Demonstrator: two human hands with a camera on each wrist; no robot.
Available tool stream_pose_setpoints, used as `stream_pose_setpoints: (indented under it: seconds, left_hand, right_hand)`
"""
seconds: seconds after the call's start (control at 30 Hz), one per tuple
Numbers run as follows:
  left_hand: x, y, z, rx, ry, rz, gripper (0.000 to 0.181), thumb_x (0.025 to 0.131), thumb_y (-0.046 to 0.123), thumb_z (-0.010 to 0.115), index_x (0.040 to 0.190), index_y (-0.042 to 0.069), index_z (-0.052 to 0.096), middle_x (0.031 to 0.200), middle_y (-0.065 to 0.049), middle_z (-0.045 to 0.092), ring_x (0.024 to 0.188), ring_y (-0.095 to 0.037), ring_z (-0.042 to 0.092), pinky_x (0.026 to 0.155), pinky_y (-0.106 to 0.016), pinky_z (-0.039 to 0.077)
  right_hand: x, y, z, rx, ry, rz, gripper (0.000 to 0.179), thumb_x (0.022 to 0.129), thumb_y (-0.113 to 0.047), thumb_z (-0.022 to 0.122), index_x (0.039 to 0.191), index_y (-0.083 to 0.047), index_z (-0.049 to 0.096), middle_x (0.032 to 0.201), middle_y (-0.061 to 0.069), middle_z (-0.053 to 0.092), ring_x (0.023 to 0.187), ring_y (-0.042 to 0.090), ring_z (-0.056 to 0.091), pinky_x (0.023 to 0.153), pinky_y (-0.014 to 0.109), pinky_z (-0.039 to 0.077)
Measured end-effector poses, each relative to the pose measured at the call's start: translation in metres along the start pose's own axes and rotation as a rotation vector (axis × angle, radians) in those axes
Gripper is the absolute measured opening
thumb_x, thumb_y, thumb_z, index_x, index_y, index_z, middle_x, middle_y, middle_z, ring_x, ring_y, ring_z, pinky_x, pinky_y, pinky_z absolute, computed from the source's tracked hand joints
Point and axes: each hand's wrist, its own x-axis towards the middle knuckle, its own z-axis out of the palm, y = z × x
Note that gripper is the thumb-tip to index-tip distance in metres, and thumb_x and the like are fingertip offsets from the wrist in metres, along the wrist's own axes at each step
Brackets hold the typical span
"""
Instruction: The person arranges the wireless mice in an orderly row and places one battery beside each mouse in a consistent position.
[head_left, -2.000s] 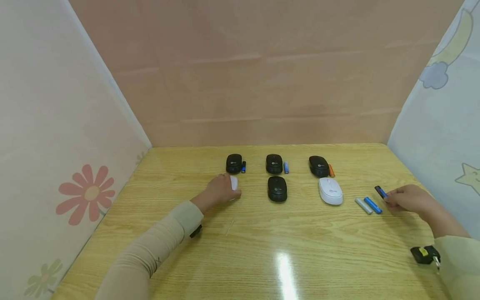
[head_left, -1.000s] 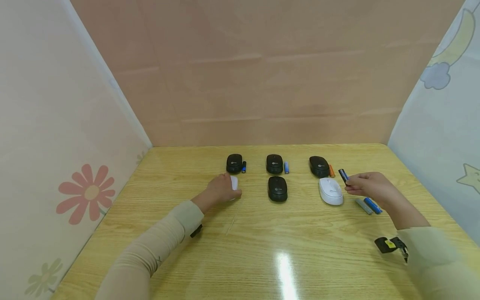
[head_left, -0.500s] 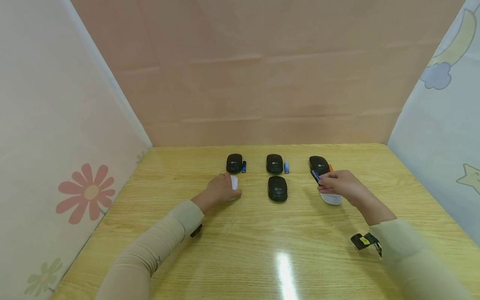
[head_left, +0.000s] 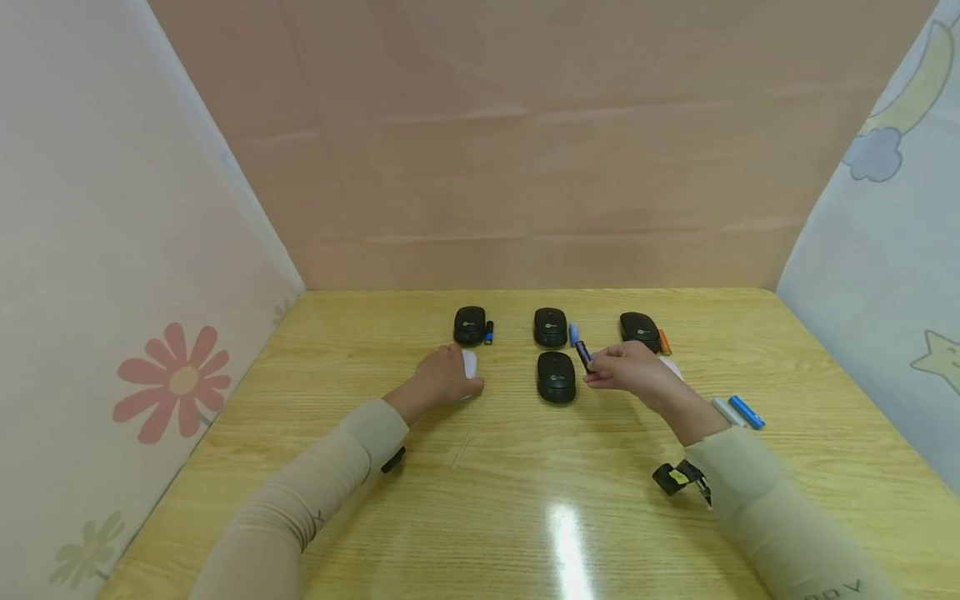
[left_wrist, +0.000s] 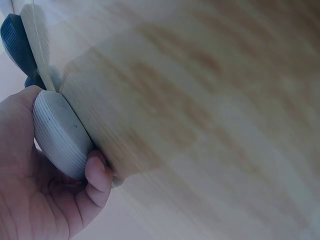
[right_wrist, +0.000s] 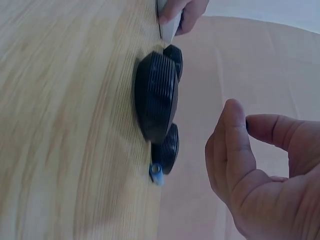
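My left hand (head_left: 442,375) grips a white computer mouse (head_left: 469,364) on the table; in the left wrist view its thumb and fingers hold the ribbed sides of that mouse (left_wrist: 62,135). My right hand (head_left: 630,371) pinches a black-and-blue battery (head_left: 583,355) between thumb and fingertips, above the table. This battery overlaps the end of a light blue battery (head_left: 573,333) in the head view and is mostly hidden behind the fingers in the right wrist view. Just left of the right fingertips sits a black mouse (head_left: 556,379). A second white mouse (head_left: 672,367) is largely covered by the right hand.
Along the back stand three black mice: a left one (head_left: 469,325) beside a black-and-blue battery (head_left: 489,332), a middle one (head_left: 551,327), and a right one (head_left: 639,330) beside an orange battery (head_left: 664,342). A silver battery (head_left: 727,411) and a blue battery (head_left: 747,412) lie at the right.
My right hand has carried the black-and-blue battery leftward from the table's right side, past the second white mouse, to beside the front black mouse. My left hand stays on its white mouse.
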Motion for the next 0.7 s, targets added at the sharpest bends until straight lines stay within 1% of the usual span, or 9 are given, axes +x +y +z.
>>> stream_pose_setpoints:
  seconds: [0.1, 0.2, 0.27, 0.4, 0.53, 0.7]
  left_hand:
    - [-0.001, 0.001, -0.002, 0.0, -0.003, 0.002, 0.079, 0.085, 0.051, 0.058, 0.129, -0.013, 0.043, 0.103, -0.019, 0.054, 0.079, -0.025, 0.053, 0.07, -0.036, 0.048]
    - [-0.003, 0.002, -0.004, 0.001, -0.003, 0.004, 0.079, 0.086, 0.05, 0.059, 0.129, -0.014, 0.042, 0.103, -0.019, 0.055, 0.079, -0.026, 0.053, 0.071, -0.037, 0.049]
    - [-0.004, 0.003, -0.005, 0.0, -0.002, 0.007, 0.079, 0.086, 0.05, 0.059, 0.129, -0.014, 0.042, 0.102, -0.02, 0.055, 0.078, -0.026, 0.054, 0.071, -0.037, 0.049]
    - [-0.004, 0.004, -0.005, 0.0, -0.001, 0.008, 0.077, 0.086, 0.05, 0.059, 0.127, -0.013, 0.044, 0.101, -0.019, 0.055, 0.078, -0.025, 0.053, 0.071, -0.036, 0.049]
    - [-0.003, 0.005, -0.005, -0.009, -0.004, 0.003, 0.075, 0.085, 0.049, 0.059, 0.125, -0.013, 0.045, 0.101, -0.018, 0.055, 0.078, -0.025, 0.053, 0.07, -0.036, 0.048]
    - [-0.002, 0.006, -0.005, -0.001, -0.014, -0.013, 0.081, 0.085, 0.052, 0.059, 0.13, -0.013, 0.042, 0.107, -0.02, 0.055, 0.083, -0.027, 0.054, 0.074, -0.038, 0.049]
  right_hand:
    - [0.006, -0.001, 0.009, 0.017, -0.009, 0.011, 0.036, 0.098, -0.003, 0.048, 0.123, 0.024, 0.046, 0.11, 0.029, 0.058, 0.092, 0.024, 0.067, 0.085, 0.036, 0.051]
    - [0.012, -0.002, 0.019, 0.018, -0.018, 0.017, 0.034, 0.098, -0.003, 0.048, 0.12, 0.023, 0.049, 0.099, 0.02, 0.062, 0.086, 0.019, 0.067, 0.084, 0.036, 0.052]
    - [0.015, -0.003, 0.025, 0.022, -0.03, 0.02, 0.033, 0.098, -0.003, 0.048, 0.118, 0.022, 0.05, 0.095, 0.018, 0.064, 0.082, 0.018, 0.067, 0.083, 0.035, 0.052]
    - [0.021, -0.007, 0.039, 0.02, -0.037, 0.029, 0.03, 0.098, -0.004, 0.048, 0.115, 0.02, 0.053, 0.097, 0.019, 0.063, 0.084, 0.02, 0.067, 0.081, 0.035, 0.053]
    - [0.025, -0.011, 0.053, 0.021, -0.037, 0.043, 0.03, 0.098, -0.004, 0.05, 0.116, 0.019, 0.054, 0.102, 0.022, 0.063, 0.09, 0.026, 0.067, 0.081, 0.035, 0.053]
    - [0.031, -0.013, 0.07, 0.003, -0.042, 0.054, 0.029, 0.097, -0.003, 0.054, 0.116, 0.018, 0.058, 0.102, 0.022, 0.065, 0.096, 0.031, 0.067, 0.083, 0.038, 0.052]
